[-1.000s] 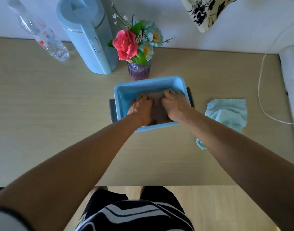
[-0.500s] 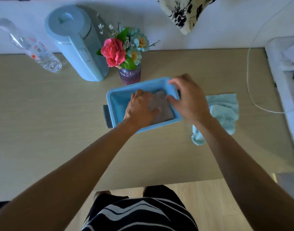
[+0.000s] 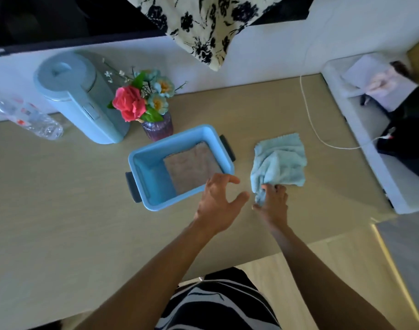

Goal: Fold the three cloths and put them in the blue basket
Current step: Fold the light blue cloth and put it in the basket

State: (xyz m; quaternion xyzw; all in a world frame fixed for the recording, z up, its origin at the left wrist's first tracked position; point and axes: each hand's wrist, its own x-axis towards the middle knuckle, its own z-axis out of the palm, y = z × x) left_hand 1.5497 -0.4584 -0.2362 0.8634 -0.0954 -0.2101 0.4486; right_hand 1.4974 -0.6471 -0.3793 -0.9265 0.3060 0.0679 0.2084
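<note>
Right hand [image 3: 272, 203] is down on the near corner of the light blue cloth [image 3: 280, 163], fingers pinched closed around a bunched tail of it, and that cloth sits crumpled on the table [image 3: 61, 210] just right of the blue basket [image 3: 142, 163]. It looks soft and limp, a fluffy terry thing, light enough that one corner pinch should lift it, but it will sag and drape with no stiffness to help, so I'd judge the sensible hold is two neighbouring corners, one per hand, to shake it flat before folding. Left hand [image 3: 218, 201] hovers between basket and cloth, just off the basket's near right corner, fingers spread wide, holding nothing. Look at the cloth itself: pale aqua, scalloped fringe along its far edge, creased into deep ridges running toward the pinched corner, far side roughly square and flat. Inside the basket, toward its right wall, a brownish folded cloth [image 3: 192, 167] lies flat and neat; whether another lies beneath it, I cannot tell. Behind the basket stands a vase of flowers [image 3: 156, 110].
</note>
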